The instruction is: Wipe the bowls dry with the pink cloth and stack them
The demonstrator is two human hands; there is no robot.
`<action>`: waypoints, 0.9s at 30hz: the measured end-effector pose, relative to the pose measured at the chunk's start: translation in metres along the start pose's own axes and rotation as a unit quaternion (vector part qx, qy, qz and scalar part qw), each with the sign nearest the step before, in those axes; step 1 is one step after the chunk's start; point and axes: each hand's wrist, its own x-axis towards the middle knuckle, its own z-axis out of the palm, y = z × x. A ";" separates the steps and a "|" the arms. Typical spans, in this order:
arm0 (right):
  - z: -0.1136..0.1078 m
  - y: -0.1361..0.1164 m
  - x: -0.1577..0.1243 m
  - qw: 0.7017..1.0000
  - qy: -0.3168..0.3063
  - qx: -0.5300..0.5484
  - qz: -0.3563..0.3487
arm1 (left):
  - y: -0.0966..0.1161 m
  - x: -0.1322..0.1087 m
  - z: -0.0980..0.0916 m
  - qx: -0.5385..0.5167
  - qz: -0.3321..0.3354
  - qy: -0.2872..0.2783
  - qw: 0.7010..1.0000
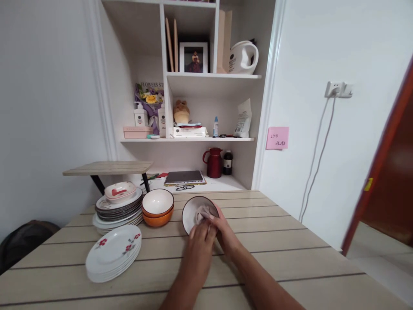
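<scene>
A white bowl with a dark rim (191,212) stands tilted toward me on the wooden table (290,258). A greyish cloth (203,212) is bunched inside it. My left hand (200,236) is closed on the bowl's near rim. My right hand (226,230) reaches over the right rim, its fingers pressed on the cloth.
Left of the bowl stand two stacked orange bowls (158,209), a tall pile of plates with a small dish on top (118,204), and a stack of flowered plates (113,252). Behind the table are shelves with a red jug (214,162), a tablet (184,176) and bottles.
</scene>
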 end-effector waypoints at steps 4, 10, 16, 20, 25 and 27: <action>-0.012 -0.026 -0.006 0.998 -0.043 -0.015 0.045 | -0.006 0.003 -0.009 0.058 0.042 -0.009 0.997; -0.022 -0.034 -0.009 0.991 -0.064 -0.029 0.110 | -0.006 0.002 -0.014 0.111 0.028 0.010 0.993; -0.004 -0.015 -0.014 0.995 -0.070 0.052 0.046 | -0.004 -0.004 -0.009 0.084 -0.031 0.013 0.996; 0.015 -0.001 -0.017 0.996 -0.059 0.069 0.014 | -0.001 -0.005 -0.007 0.047 -0.072 0.054 0.995; 0.027 0.013 -0.015 1.000 0.013 0.013 -0.008 | 0.001 -0.007 -0.006 0.007 -0.050 0.059 0.997; 0.024 0.012 -0.012 0.999 0.040 -0.019 -0.013 | 0.003 -0.007 -0.004 -0.009 -0.031 0.033 0.999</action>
